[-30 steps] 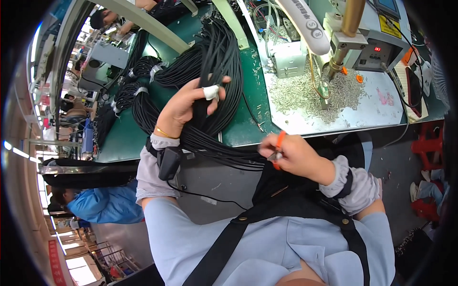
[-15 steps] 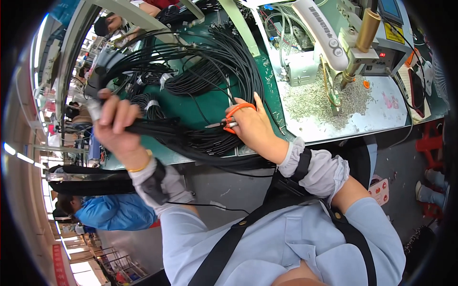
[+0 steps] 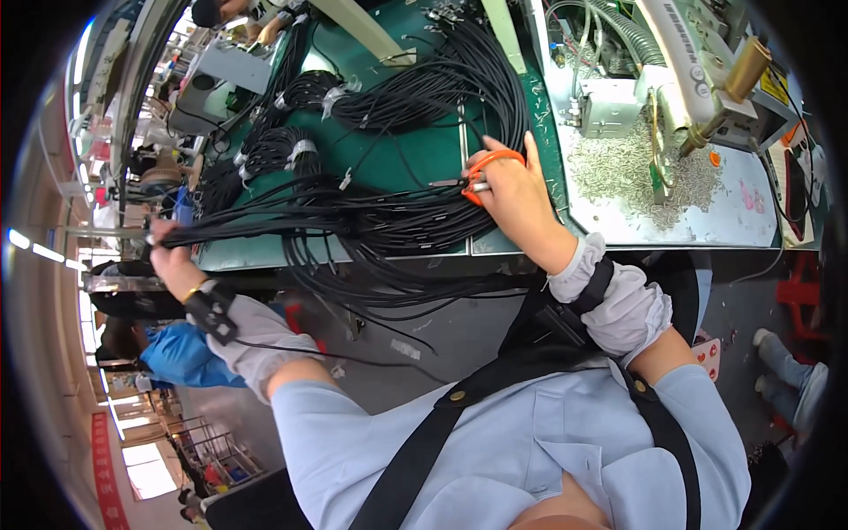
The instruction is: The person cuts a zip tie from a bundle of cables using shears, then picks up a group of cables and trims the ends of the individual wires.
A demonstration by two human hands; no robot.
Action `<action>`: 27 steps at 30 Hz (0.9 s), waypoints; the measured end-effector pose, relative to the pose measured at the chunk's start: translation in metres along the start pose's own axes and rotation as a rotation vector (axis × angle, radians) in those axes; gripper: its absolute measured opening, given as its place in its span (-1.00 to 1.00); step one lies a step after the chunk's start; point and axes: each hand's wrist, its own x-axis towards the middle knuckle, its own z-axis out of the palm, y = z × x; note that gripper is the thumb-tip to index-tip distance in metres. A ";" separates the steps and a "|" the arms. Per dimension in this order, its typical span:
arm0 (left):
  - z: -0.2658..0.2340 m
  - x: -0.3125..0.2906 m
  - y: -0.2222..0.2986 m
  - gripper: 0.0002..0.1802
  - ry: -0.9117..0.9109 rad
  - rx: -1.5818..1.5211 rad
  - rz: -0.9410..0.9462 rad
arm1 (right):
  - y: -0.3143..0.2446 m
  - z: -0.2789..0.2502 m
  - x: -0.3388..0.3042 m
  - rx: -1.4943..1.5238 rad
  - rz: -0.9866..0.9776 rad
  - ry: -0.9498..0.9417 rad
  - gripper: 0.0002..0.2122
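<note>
At the far left, my left hand [image 3: 174, 263] is closed round the ends of a bundle of black cables [image 3: 265, 215]. The bundle stretches right across the green table, and some strands sag over its front edge. Orange-handled scissors [image 3: 495, 157] are in my right hand [image 3: 528, 203], their handle round its fingers and the blades pointing left. That hand is above the right part of the loose cables. Beyond it, a tied coil of black cable [image 3: 397, 102] lies on the table, with a smaller tied coil [image 3: 281, 150] to its left.
To the right stands a machine with a brass-coloured cylinder [image 3: 747, 69]; many small metal pieces [image 3: 632, 172] cover its white plate. Pale frame posts [image 3: 367, 31] rise at the back. A grey box [image 3: 234, 66] stands back left. Other people are around, one in blue [image 3: 190, 353].
My left hand has moved left and slightly nearer, drawing the raised cable loop down and out along the table. The right hand still holds the scissors. The whole view has shifted.
</note>
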 end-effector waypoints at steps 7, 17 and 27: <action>0.009 -0.132 -0.111 -0.76 -0.104 -0.327 -0.199 | -0.020 -0.010 0.002 0.013 -0.170 0.224 -0.69; 0.092 -0.210 -0.178 -0.75 -0.118 -0.216 -0.412 | -0.118 -0.020 -0.009 0.323 -0.097 -0.379 -0.66; 0.113 -0.191 -0.166 -0.80 -0.284 -0.047 -0.275 | -0.086 -0.053 -0.054 0.413 -0.266 -0.074 -0.75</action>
